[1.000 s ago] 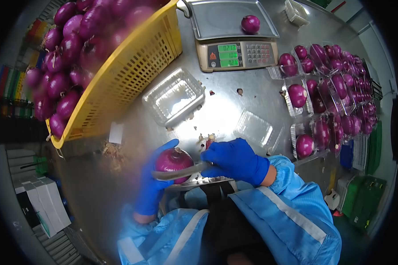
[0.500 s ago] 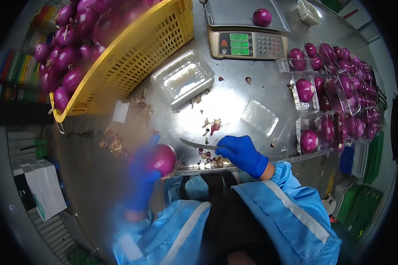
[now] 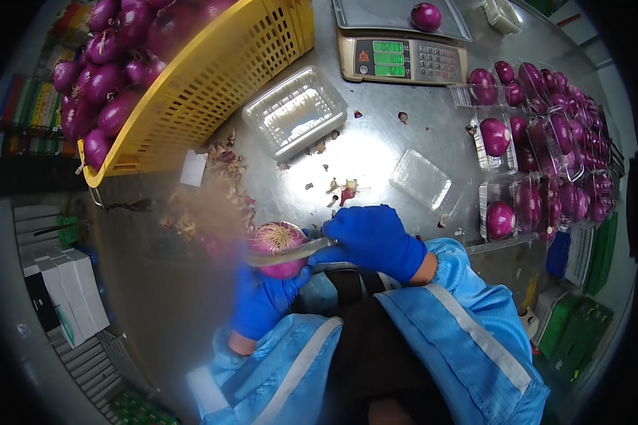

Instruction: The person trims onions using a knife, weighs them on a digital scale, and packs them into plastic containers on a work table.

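Gloved in blue, my left hand (image 3: 266, 301) is wrapped round a red onion (image 3: 283, 268) at the table's near edge. The onion's root tuft (image 3: 279, 236) faces up towards me. In my right hand (image 3: 372, 239), also in a blue glove, is a knife (image 3: 290, 253). Its curved blade lies across the onion, just below the roots; whether it has cut in, I cannot tell. The fingers of both hands are close together at the blade's handle end.
A yellow crate (image 3: 213, 74) heaped with red onions stands at the left. A scale (image 3: 404, 58) carries one onion (image 3: 426, 16). Packed onions (image 3: 500, 219) fill the right side. A clear tray (image 3: 295, 113), a clear lid (image 3: 421, 178) and skin scraps (image 3: 223, 166) lie on the metal table.
My left hand has moved right with the onion and turned its roots upward. My right hand has brought the knife left onto the onion.
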{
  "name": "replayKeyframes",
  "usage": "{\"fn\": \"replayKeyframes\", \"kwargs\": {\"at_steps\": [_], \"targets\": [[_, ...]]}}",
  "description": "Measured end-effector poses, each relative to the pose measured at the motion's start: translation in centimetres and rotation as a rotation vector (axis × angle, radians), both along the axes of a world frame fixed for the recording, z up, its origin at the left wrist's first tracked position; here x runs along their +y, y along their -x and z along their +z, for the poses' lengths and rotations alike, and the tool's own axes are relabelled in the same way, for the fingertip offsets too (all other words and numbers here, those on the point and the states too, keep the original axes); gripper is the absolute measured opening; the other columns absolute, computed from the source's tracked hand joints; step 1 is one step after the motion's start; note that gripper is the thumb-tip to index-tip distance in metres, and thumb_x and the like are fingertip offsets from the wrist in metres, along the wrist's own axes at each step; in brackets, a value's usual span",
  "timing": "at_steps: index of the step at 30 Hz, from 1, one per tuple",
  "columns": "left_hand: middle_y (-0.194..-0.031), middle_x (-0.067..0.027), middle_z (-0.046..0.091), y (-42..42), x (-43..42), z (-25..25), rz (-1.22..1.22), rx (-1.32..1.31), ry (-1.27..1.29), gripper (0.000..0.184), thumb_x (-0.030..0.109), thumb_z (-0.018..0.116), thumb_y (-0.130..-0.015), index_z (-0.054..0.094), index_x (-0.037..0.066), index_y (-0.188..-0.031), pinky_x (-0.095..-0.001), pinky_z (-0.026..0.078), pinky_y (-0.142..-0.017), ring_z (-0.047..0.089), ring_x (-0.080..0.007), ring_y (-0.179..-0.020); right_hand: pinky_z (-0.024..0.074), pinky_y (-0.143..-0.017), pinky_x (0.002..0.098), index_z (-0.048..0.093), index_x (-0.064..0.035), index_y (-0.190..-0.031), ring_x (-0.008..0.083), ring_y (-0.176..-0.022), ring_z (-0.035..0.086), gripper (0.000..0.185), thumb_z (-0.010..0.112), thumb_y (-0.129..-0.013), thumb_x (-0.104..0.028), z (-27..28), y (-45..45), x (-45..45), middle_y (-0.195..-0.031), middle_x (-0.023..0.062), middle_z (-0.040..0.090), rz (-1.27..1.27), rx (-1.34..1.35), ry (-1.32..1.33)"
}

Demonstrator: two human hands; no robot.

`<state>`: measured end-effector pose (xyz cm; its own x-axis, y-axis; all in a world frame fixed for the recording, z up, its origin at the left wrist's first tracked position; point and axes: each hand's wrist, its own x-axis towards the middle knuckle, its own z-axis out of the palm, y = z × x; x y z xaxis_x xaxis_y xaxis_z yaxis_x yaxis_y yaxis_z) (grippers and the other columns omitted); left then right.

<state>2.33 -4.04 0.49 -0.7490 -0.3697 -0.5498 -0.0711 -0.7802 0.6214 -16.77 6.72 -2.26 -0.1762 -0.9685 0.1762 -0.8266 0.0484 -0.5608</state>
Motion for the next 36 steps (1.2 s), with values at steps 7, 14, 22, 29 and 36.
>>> {"fn": "replayKeyframes", "kwargs": {"at_steps": [7,14,22,29,36], "targets": [[-0.138,-0.0312,0.035,-0.5,0.0,-0.7,0.209,0.303,-0.584,0.085,0.052,0.059,-0.088,0.025,-0.005,-0.141,-0.0515,0.048,-0.098,0.048,-0.0452,-0.119,0.048,-0.051,0.0354,0.063,-0.0135,-0.076,0.0216,-0.062,0.063,0.04,0.061,-0.082,-0.053,1.1,0.0,-0.2,-0.069,0.0043,0.058,0.058,-0.018,-0.007],[-0.132,-0.0307,0.043,-4.1,-1.9,-2.1,0.433,0.214,-0.539,0.071,0.049,0.05,-0.093,0.029,0.001,-0.141,-0.0547,0.053,-0.089,0.05,-0.0494,-0.116,0.0501,-0.061,0.0332,0.067,-0.0113,-0.089,0.0251,-0.066,0.064,0.023,0.062,-0.087,-0.034,-7.9,-0.4,5.0,-0.077,0.008,0.065,-0.165,-0.503,-0.208],[-0.129,-0.0243,0.049,0.4,-1.4,-2.5,0.309,0.035,-0.119,0.077,0.036,0.066,-0.083,0.031,0.002,-0.143,-0.0499,0.054,-0.089,0.055,-0.0445,-0.112,0.0517,-0.069,0.0308,0.068,-0.0089,-0.101,0.0206,-0.074,0.068,0.03,0.071,-0.084,-0.033,-4.1,3.0,2.4,-0.083,0.0103,0.069,-0.36,-0.756,-0.073],[-0.127,-0.0139,0.049,9.9,-0.8,-0.6,0.162,0.081,0.091,0.074,0.014,0.07,-0.07,0.039,0.002,-0.137,-0.0437,0.049,-0.098,0.052,-0.0292,-0.117,0.0502,-0.074,0.0222,0.063,-0.0078,-0.118,0.0073,-0.079,0.061,0.039,0.074,-0.08,-0.015,-3.2,18.9,1.6,-0.099,0.0043,0.069,-0.771,-0.493,0.512],[-0.133,-0.0135,0.045,22.4,-3.8,-0.4,-0.009,0.197,0.542,0.082,0.016,0.073,-0.068,0.037,0.002,-0.141,-0.0415,0.045,-0.101,0.051,-0.029,-0.118,0.05,-0.081,0.0296,0.052,-0.0113,-0.133,0.0149,-0.086,0.061,0.065,0.079,-0.074,-0.017,-3.7,31.7,-1.4,-0.11,0.0106,0.062,-0.966,-0.515,0.518]]}}
